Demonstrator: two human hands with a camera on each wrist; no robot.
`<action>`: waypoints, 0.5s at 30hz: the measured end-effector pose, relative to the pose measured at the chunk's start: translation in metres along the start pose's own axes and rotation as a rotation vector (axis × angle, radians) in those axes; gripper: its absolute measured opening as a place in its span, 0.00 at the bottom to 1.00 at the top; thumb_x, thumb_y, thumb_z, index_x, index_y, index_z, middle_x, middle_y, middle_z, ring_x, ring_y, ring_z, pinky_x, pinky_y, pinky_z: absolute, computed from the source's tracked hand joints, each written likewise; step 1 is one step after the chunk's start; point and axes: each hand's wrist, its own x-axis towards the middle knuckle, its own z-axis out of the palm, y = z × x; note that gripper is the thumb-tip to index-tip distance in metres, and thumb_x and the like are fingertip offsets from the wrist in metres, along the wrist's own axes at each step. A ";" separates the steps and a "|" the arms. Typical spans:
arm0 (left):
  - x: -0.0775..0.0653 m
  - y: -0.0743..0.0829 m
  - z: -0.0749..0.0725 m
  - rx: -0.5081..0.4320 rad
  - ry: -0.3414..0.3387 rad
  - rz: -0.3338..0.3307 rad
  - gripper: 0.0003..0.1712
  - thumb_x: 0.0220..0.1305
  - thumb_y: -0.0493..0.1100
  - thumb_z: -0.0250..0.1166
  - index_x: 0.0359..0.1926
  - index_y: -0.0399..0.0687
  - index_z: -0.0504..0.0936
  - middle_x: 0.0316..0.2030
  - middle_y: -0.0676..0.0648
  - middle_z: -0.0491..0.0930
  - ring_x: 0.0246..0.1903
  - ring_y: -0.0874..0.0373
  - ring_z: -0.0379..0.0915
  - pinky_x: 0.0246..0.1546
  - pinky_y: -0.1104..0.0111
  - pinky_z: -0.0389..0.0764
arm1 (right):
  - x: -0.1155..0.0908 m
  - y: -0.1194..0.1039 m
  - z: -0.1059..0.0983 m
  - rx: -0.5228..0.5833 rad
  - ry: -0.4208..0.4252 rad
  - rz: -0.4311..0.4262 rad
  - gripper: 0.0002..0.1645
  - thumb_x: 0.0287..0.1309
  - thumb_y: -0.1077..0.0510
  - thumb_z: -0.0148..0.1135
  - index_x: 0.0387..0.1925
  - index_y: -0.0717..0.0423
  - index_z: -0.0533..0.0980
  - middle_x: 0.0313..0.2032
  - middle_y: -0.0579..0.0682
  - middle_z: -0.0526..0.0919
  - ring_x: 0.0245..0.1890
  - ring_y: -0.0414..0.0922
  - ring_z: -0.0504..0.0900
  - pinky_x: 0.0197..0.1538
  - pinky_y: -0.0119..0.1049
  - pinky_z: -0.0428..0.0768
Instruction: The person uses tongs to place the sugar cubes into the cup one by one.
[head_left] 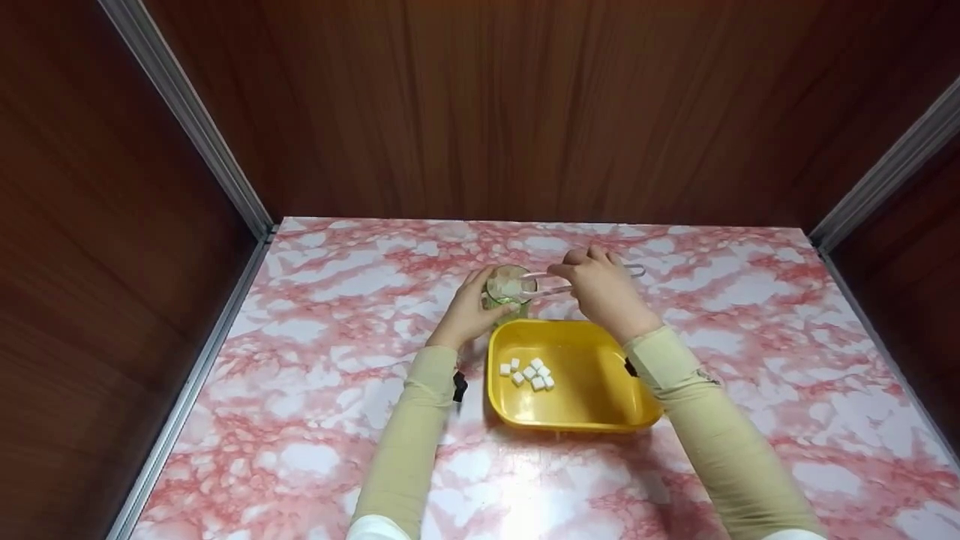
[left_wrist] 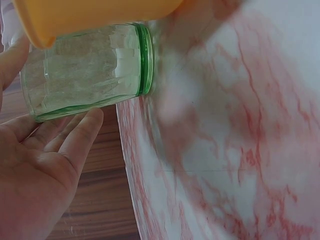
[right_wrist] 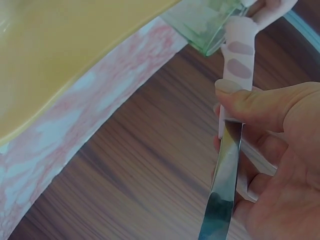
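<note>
A clear, green-tinted glass stands on the table just beyond the yellow tray. My left hand holds it, with the thumb on one side and the fingers along the other. From the right, my right hand pinches a pair of tongs between thumb and fingers. Shiny metal arms and pale tip pieces with oval holes show in the right wrist view. The tong tips reach over the glass mouth. I cannot tell whether anything is between them.
Nearer to me, a yellow tray sits below the right forearm. Several white cubes lie in its left part. The table has a red and white marbled top. Dark wood panels stand at the back and both sides.
</note>
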 end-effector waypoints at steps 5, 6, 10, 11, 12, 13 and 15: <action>0.000 -0.001 0.001 -0.010 0.008 0.004 0.45 0.58 0.46 0.70 0.71 0.39 0.57 0.66 0.41 0.60 0.58 0.46 0.67 0.57 0.66 0.72 | -0.003 0.000 -0.003 -0.013 0.002 -0.003 0.28 0.49 0.69 0.70 0.52 0.47 0.80 0.44 0.53 0.80 0.42 0.56 0.72 0.49 0.56 0.75; 0.000 -0.001 0.001 -0.013 0.009 0.004 0.45 0.58 0.46 0.70 0.71 0.39 0.57 0.66 0.41 0.60 0.57 0.47 0.68 0.56 0.66 0.73 | -0.004 0.000 -0.003 -0.016 0.001 0.000 0.28 0.49 0.69 0.70 0.52 0.47 0.80 0.44 0.53 0.80 0.43 0.56 0.72 0.50 0.56 0.75; 0.000 -0.001 0.001 -0.011 0.010 0.005 0.45 0.58 0.46 0.70 0.71 0.41 0.58 0.66 0.42 0.61 0.57 0.49 0.68 0.56 0.67 0.73 | -0.006 0.000 -0.004 -0.024 0.000 0.002 0.28 0.49 0.68 0.70 0.53 0.46 0.80 0.44 0.52 0.80 0.43 0.56 0.72 0.51 0.55 0.73; 0.000 -0.001 0.001 -0.006 0.011 0.007 0.45 0.58 0.46 0.70 0.71 0.41 0.58 0.66 0.42 0.61 0.58 0.49 0.67 0.56 0.68 0.72 | -0.007 0.001 -0.004 -0.023 0.003 0.000 0.28 0.49 0.68 0.70 0.52 0.46 0.80 0.44 0.52 0.80 0.43 0.56 0.72 0.51 0.55 0.73; 0.000 0.000 0.001 0.000 0.013 0.011 0.45 0.58 0.46 0.70 0.71 0.40 0.58 0.66 0.42 0.61 0.58 0.49 0.67 0.57 0.67 0.71 | -0.008 0.001 -0.004 -0.018 0.007 -0.004 0.28 0.49 0.68 0.70 0.52 0.46 0.80 0.43 0.52 0.80 0.43 0.56 0.72 0.51 0.55 0.72; 0.000 -0.001 0.001 0.005 0.015 0.014 0.45 0.58 0.46 0.70 0.71 0.40 0.59 0.66 0.42 0.61 0.59 0.49 0.66 0.58 0.67 0.70 | -0.009 0.001 -0.004 -0.016 0.011 -0.010 0.28 0.48 0.69 0.70 0.52 0.46 0.80 0.43 0.52 0.80 0.43 0.56 0.72 0.51 0.55 0.72; 0.000 -0.001 0.001 0.012 0.018 0.019 0.45 0.58 0.46 0.71 0.70 0.39 0.59 0.66 0.41 0.61 0.60 0.49 0.65 0.59 0.67 0.69 | -0.011 0.002 -0.004 -0.010 0.022 -0.020 0.28 0.48 0.69 0.71 0.51 0.47 0.80 0.42 0.52 0.80 0.43 0.56 0.72 0.51 0.55 0.71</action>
